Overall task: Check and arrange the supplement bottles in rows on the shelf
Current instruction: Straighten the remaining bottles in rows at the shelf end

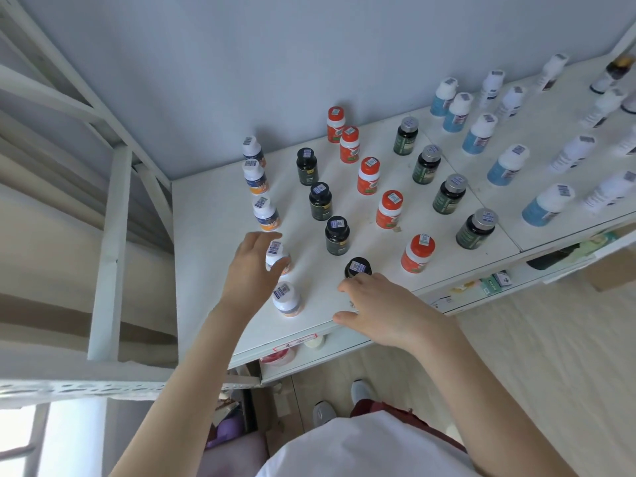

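At edge (303, 335), hands (251, 270) (385, 308) perhaps on bottles (275, 251) (358, 266)

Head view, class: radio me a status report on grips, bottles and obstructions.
Left grip round a white-capped bottle, leftmost row. Right grip against the front black bottle, hold unclear. Front white-capped bottle close beside left wrist.

The person wore a plain white top (361, 445), loose across the chest. Above its edge showed a narrow strip of dark red trousers (378, 407) with a crumpled fold or two. The feet were in pale grey shoes with soft, rounded toes: the left shoe (323, 413) and the right shoe (361, 390). Both arms were bare along all their visible length, down to the left hand (249, 266) and the right hand (382, 308).
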